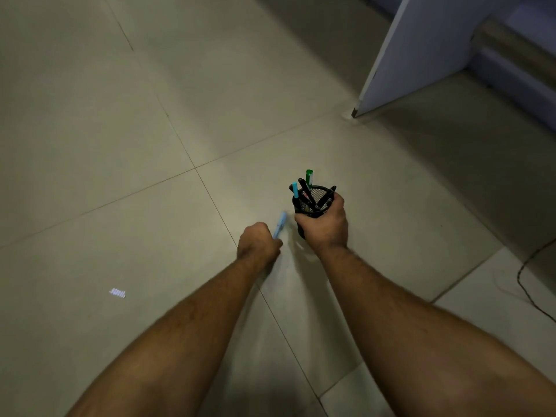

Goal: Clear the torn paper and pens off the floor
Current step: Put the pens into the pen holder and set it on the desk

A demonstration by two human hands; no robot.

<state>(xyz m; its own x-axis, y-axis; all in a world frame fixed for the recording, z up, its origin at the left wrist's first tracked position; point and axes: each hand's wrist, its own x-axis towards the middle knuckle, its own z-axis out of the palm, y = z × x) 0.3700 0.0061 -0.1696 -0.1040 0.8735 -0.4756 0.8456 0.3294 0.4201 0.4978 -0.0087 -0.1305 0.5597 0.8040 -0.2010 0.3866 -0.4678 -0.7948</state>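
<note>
My right hand (323,225) grips a black mesh pen holder (313,198) from the near side, holding it above the tiled floor. Several pens stand in it, among them a green one (309,176) and a light blue one (295,189). My left hand (258,240) is closed around a light blue pen (280,223), whose upper end points toward the holder and stops just left of it. A small torn scrap of lined paper (117,293) lies on the floor far to the left of both hands.
A white furniture panel (421,52) stands on the floor at the upper right, with a pipe behind it. A black cable (529,275) runs across the tiles at the right edge.
</note>
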